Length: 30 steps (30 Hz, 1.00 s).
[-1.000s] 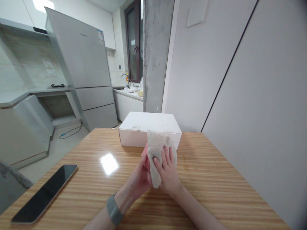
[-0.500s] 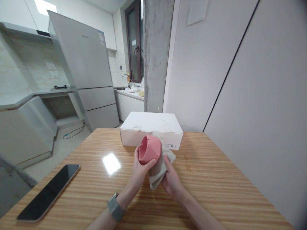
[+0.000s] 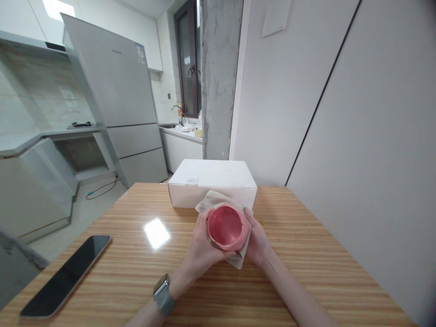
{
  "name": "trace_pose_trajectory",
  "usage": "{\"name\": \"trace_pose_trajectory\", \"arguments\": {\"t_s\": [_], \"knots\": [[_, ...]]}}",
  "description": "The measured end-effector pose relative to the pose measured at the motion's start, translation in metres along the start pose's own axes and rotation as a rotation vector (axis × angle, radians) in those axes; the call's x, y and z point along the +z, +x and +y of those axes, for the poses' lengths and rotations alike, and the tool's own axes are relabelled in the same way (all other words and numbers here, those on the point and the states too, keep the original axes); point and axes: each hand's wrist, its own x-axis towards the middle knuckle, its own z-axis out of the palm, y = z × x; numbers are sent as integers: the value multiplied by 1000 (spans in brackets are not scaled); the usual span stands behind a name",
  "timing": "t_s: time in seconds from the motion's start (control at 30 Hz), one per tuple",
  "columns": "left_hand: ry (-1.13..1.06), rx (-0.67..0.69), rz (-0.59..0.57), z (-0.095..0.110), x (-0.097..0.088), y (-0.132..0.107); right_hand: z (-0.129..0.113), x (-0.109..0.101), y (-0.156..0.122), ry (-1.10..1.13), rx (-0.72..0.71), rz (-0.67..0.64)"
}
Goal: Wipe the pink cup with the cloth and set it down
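A pink faceted cup [image 3: 227, 227] is held above the table, its round mouth turned toward me so the inside shows. My left hand [image 3: 204, 243] grips it from the left, thumb along the lower side. Behind and around the cup lies a beige cloth [image 3: 214, 199], with a corner hanging below. My right hand [image 3: 258, 238] presses the cloth against the cup's right side, its thumb up near the rim; the other fingers are hidden behind. A smartwatch with a grey band [image 3: 164, 295] is on my left wrist.
Just beyond my hands a white cardboard box [image 3: 211, 175] stands on the wood-grain table [image 3: 306, 263]. A black phone [image 3: 70, 277] lies at the table's left edge. Farther back are a fridge [image 3: 112, 81], a concrete pillar [image 3: 221, 77] and a sink counter [image 3: 182, 136].
The cup has turned from its side view so its mouth faces me, and has shifted slightly right and down. The cloth now spreads behind it; my right hand has moved right.
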Motion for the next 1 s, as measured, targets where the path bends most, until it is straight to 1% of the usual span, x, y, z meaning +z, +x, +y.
{"name": "trace_pose_trajectory", "arguments": {"t_s": [0.07,0.13,0.23,0.3,0.4,0.47,0.53,0.57,0.63,0.7,0.77,0.83,0.9,1.0], "knots": [[13,-15,28,-1,-2,1,-13,0,-8,7,-23,81],[9,-70,51,-3,-5,2,-30,-7,-22,5,-79,160],[-43,-185,104,-7,-7,5,-55,-33,-53,-18,-128,236],[-83,-240,129,-11,-6,6,-65,-57,-77,-41,-67,276],[-113,-291,115,-15,-1,6,-71,-88,-110,-100,91,264],[-121,-320,88,-15,4,5,-72,-98,-127,-150,194,271],[-133,-338,58,-14,10,3,-76,-100,-139,-226,282,299],[-141,-342,43,-13,14,2,-80,-100,-143,-283,308,319],[-157,-340,20,-10,20,1,-90,-101,-149,-462,276,375],[-167,-328,-6,-7,27,0,-103,-108,-152,-746,143,456],[-164,-293,-40,-4,35,-1,-114,-121,-154,-1071,1,536],[-151,-239,-75,-3,46,-1,-120,-137,-156,-1330,-61,578],[-135,-185,-94,-3,59,0,-123,-151,-159,-1496,-91,582],[-103,-134,-100,-6,84,5,-121,-165,-162,-1605,-125,584]]}}
